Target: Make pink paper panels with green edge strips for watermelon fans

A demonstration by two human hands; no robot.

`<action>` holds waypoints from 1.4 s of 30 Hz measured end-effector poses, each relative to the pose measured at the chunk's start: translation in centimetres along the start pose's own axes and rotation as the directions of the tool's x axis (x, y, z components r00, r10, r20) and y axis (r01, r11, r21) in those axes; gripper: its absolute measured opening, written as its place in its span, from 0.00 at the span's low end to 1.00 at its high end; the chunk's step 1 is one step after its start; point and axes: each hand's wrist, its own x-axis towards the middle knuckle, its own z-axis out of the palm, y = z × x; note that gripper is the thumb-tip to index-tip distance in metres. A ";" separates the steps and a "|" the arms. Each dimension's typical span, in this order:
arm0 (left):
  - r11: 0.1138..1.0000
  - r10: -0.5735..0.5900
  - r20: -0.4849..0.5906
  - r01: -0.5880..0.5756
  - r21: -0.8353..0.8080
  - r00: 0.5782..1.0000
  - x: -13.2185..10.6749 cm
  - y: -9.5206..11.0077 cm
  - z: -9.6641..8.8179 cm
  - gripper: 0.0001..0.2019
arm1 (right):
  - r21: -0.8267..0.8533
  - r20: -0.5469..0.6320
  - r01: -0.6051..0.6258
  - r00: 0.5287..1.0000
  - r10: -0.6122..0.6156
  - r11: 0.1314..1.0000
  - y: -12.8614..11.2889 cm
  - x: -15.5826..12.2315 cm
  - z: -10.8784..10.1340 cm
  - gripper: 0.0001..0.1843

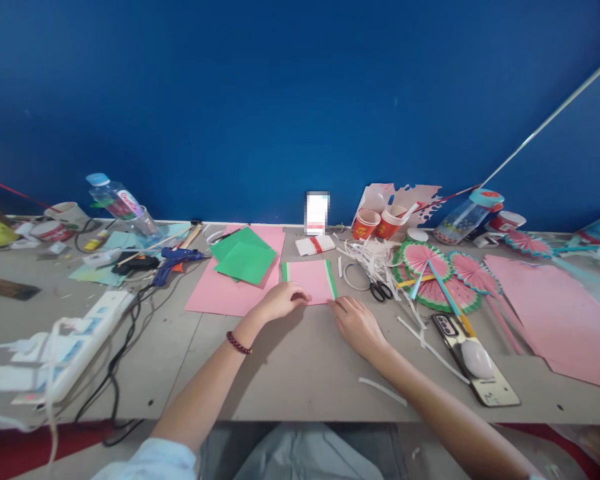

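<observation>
A pink paper sheet (310, 279) with white-and-green strips along its left and right sides lies flat on the table in front of me. My left hand (281, 301) has its fingers curled together on the sheet's near edge, left of the middle. At the near right corner, my right hand (359, 325) grips the edge with its fingertips; its thumb is mostly hidden. Left of the sheet, green papers (250, 260) rest on a larger pink sheet (207, 297). Black-handled scissors (381, 291) lie to the right, beside a heap of white paper strips (367, 257).
Right: watermelon-patterned paper fans (427, 261), a phone (503, 392) with a white mouse (477, 360) on it, red paper cups (366, 225), a pink sheet (575, 327). Left: a blue glue gun (175, 261), a power strip (93, 333), black cables, a plastic bottle (125, 205). A blue wall (280, 113) stands behind.
</observation>
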 end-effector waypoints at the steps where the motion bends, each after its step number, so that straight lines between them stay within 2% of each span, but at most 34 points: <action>1: 1.000 0.001 0.003 -0.001 -0.003 1.000 0.0 -0.1 0.0 0.06 | -0.004 0.004 0.005 1.000 -0.005 1.000 -0.1 0.0 -0.1 0.17; 6: 0.999 -0.039 0.026 0.039 -0.016 0.999 0.2 -0.4 0.1 0.06 | -0.052 0.019 0.022 1.000 -0.021 0.998 -0.5 -0.2 -0.6 0.17; 14: 0.998 -0.064 0.051 0.063 0.028 0.997 0.5 0.2 -0.3 0.05 | -0.073 0.014 0.021 1.000 -0.020 0.997 -0.7 0.1 -0.6 0.16; 21: 0.998 -0.067 0.046 0.066 0.011 0.997 0.6 0.0 -0.1 0.05 | -0.033 0.021 0.052 0.998 -0.052 0.998 -0.5 0.0 -0.2 0.16; 27: 0.997 -0.080 0.031 0.079 0.016 0.996 0.8 -0.1 0.2 0.05 | -0.051 0.022 0.060 0.998 -0.059 0.997 -0.8 -0.2 -0.7 0.21; 32: 0.993 -0.109 0.020 0.108 0.045 0.994 0.7 -0.1 0.2 0.07 | -0.054 0.058 0.056 0.997 -0.053 0.997 -1.0 0.2 -1.1 0.21; 37: 0.986 -0.140 -0.003 0.139 0.091 0.990 0.1 0.8 -0.7 0.06 | -0.038 0.076 0.047 0.996 -0.044 0.998 -0.9 0.4 -1.3 0.18; 42: 0.990 -0.139 0.072 0.137 0.029 0.988 -1.1 1.5 -2.3 0.07 | -0.029 0.073 0.071 0.995 -0.069 0.997 -0.8 0.6 -1.2 0.16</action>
